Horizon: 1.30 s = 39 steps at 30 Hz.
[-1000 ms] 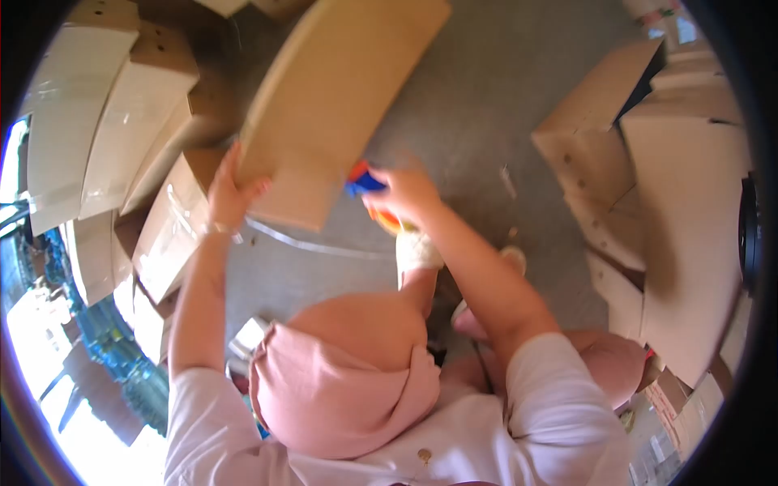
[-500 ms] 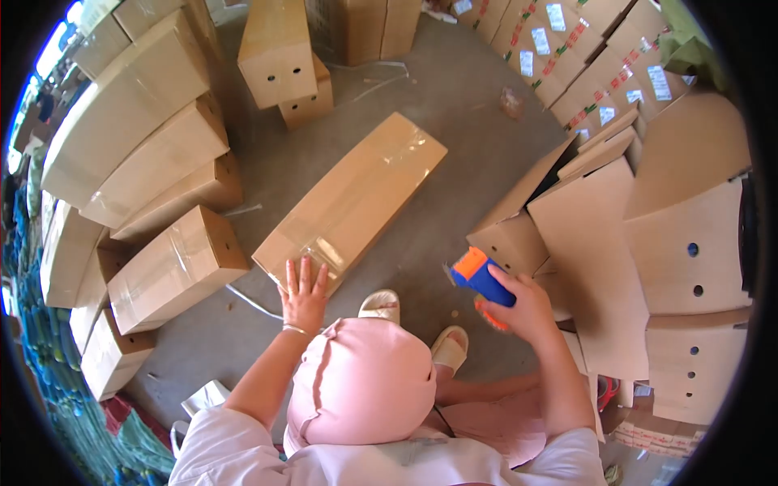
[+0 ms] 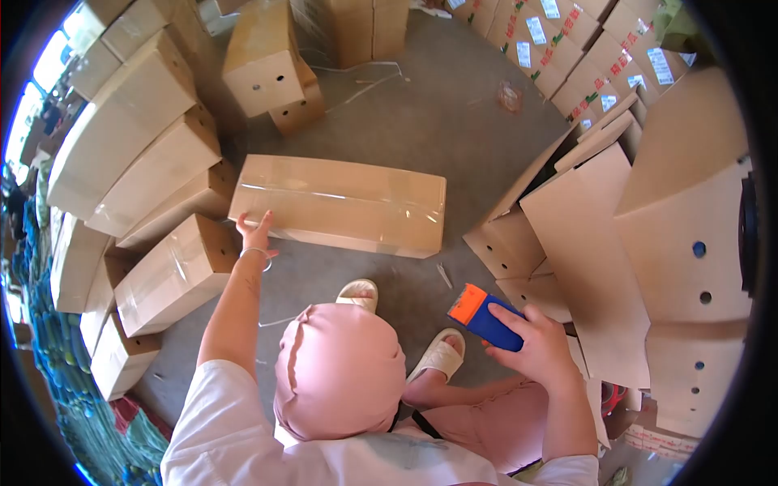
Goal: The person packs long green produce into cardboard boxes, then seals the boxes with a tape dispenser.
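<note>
A long cardboard box (image 3: 340,198) lies on the floor in front of me, with clear tape along its top and over its right end. My left hand (image 3: 257,236) touches its near left corner, fingers spread at the edge and thumb out to the side. A blue and orange tape dispenser (image 3: 492,321) is in my right hand (image 3: 541,344), which is closed round its blue body. The dispenser's orange end points left, apart from the box, above the floor by my foot.
Cardboard boxes (image 3: 154,166) are stacked at the left. More boxes (image 3: 261,81) stand at the back. Folded cardboard (image 3: 583,259) and open cartons lean at the right. Labelled cartons (image 3: 559,49) line the far right. A white strap (image 3: 279,322) lies on the floor.
The box has turned from diagonal to nearly crosswise. My left hand has moved left and away from me with its near corner. The tape dispenser has dropped slightly nearer my body.
</note>
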Available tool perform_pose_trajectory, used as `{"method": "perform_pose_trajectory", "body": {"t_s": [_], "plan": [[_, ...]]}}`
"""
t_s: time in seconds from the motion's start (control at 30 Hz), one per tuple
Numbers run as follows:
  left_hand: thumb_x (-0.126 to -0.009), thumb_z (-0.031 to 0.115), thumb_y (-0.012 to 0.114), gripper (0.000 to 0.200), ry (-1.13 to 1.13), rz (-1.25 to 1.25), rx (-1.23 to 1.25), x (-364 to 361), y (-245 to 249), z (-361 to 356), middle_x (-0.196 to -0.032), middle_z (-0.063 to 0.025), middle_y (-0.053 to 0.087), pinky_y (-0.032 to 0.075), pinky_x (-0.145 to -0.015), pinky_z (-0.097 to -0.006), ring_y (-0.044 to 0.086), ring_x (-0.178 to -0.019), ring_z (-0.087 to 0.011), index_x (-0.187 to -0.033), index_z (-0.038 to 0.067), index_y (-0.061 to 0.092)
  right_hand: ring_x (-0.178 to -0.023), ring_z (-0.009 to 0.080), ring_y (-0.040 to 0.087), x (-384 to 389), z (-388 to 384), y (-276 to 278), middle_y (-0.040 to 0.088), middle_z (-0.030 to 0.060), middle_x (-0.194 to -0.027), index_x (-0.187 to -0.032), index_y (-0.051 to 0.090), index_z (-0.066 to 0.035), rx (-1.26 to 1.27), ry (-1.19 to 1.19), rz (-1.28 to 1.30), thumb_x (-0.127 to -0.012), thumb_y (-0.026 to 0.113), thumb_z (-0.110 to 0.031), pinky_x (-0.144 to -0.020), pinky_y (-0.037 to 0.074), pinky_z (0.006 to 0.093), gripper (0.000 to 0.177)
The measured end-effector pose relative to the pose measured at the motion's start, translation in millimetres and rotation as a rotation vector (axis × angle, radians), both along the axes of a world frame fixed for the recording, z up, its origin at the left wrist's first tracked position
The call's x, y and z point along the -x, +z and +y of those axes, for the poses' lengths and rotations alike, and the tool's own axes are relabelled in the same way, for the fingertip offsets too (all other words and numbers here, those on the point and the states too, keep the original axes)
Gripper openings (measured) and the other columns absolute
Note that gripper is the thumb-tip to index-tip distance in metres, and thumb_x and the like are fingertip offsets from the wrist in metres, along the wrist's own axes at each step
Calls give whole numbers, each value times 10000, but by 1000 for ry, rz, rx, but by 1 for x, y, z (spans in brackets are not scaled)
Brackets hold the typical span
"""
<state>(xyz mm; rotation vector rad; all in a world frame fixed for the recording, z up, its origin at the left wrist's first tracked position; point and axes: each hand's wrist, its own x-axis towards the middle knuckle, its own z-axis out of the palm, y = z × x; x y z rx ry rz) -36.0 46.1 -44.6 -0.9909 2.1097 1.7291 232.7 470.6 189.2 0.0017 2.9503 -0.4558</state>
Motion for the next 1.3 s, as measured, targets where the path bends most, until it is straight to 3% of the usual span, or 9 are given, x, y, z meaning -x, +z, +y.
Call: {"method": "perform_pose_trajectory", "body": {"t_s": [0.13,0.27,0.4,0.57,0.63,0.73,0.87,0.93,1.3], "plan": [[-860,278,692,998,181,178,-309,-12,-18,57,-1543,-79,132,474,-858,-575,327,-1319,-349,-1485,377,-80,-622,245,573,16,12,-1,492,66,-799,-1231,620,-285,86,17,-57,-628,805,-368,-576,486,369,636],[-884,148,642,966,59,265,-29,-1,-21,82,-1546,-50,160,543,-725,-379,494,-1161,-260,-1500,325,-81,-658,246,568,40,14,6,505,76,-812,-1244,616,-269,102,15,-175,-515,857,-320,-606,483,351,770],[-887,149,640,960,-82,362,-41,51,-35,105,-1547,-59,170,540,-728,-378,509,-1156,-251,-1502,316,-77,-638,241,554,59,21,-1,500,74,-794,-1242,617,-265,152,82,-121,-506,864,-302,-580,477,345,776],[-882,168,663,1008,-58,387,-212,99,-46,179,-1419,-113,420,526,-755,-420,530,-1158,-244,-1493,302,-127,-587,225,533,78,32,-17,476,59,-790,-1274,588,-289,246,41,-84,-620,811,-391,-530,461,343,699],[-888,275,663,983,-237,283,-333,71,-84,212,-1401,-92,438,515,-765,-462,517,-1180,-258,-1490,328,-112,-588,225,533,80,37,-17,476,60,-791,-1277,587,-290,194,26,-104,-621,809,-402,-531,462,341,701],[-881,504,595,838,-272,-147,-712,-1,-40,230,-1480,-39,318,486,-739,-641,463,-1233,-366,-1472,378,16,-592,223,534,86,43,-15,477,60,-793,-1281,584,-294,176,-14,-136,-626,805,-422,-536,464,340,703],[-874,496,610,683,-137,-460,-947,-41,-28,227,-1414,-56,411,413,-836,-706,428,-1277,-377,-1413,261,262,-594,217,528,94,39,-12,467,59,-786,-1281,582,-302,212,-67,-168,-646,792,-443,-542,465,343,684],[-878,467,615,652,-144,-294,-942,-36,-18,238,-1404,-55,410,389,-866,-710,433,-1263,-394,-1395,247,286,-588,217,521,99,39,-14,460,57,-776,-1281,581,-304,205,-72,-175,-653,786,-449,-537,461,340,676],[-869,302,632,698,-153,-317,-928,66,-40,313,-1501,-3,182,391,-830,-727,356,-1249,-427,-1419,396,212,-583,221,530,118,28,-19,463,58,-777,-1279,586,-282,182,-125,-116,-652,787,-458,-535,470,329,682]]}}
